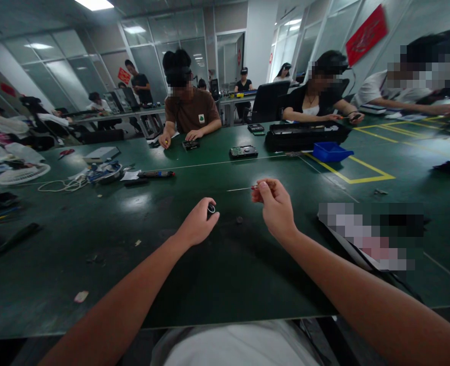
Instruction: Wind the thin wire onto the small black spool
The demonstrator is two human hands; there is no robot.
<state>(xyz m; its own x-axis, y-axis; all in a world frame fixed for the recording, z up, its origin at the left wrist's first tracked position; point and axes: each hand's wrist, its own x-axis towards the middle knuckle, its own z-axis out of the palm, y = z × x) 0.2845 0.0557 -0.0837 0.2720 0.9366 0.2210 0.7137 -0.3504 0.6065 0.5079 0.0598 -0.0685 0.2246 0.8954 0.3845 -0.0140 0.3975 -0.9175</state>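
Observation:
My left hand point(197, 223) is closed around a small dark round piece with a pale rim point(211, 208); most of it is hidden by the fingers, so I cannot tell its kind. In my right hand point(276, 206) a thin screwdriver point(240, 189) is pinched at its reddish handle, its slim shaft pointing left. The screwdriver tip is above and to the right of the left hand, apart from the round piece. A small dark round bit point(239, 220) lies on the green table point(225, 284) between both hands.
Ahead lie a hard drive point(244, 151), a blue bin point(330, 151) and a long black casing point(307, 136). A pen-shaped electric driver point(156, 174), cables point(63, 183) and a white fan grille point(23, 174) are at left. Co-workers sit across the table.

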